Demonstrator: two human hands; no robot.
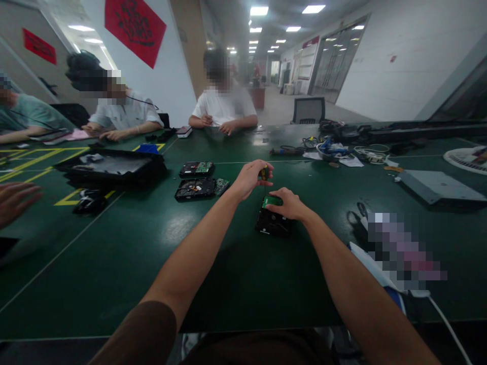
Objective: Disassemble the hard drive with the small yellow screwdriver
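A black hard drive (271, 223) with a green circuit board (272, 201) lies on the table in front of me. My left hand (253, 177) is closed around the black-and-yellow handle of a screwdriver (264, 173). The thin shaft points down at the far end of the board; whether its tip sits in a screw is too small to tell. My right hand (287, 204) grips the drive from the right, its fingers across the board. Left of my hands lie a second hard drive (196, 169), an opened drive (195, 189) and a loose circuit board (221, 186).
A black tray (110, 167) stands at the left. Cables (335, 148) lie towards the back right, near a grey metal box (443, 186). A white cord (449, 329) runs off the near right edge. Several people sit around the table; another person's hand (17, 203) reaches in at far left.
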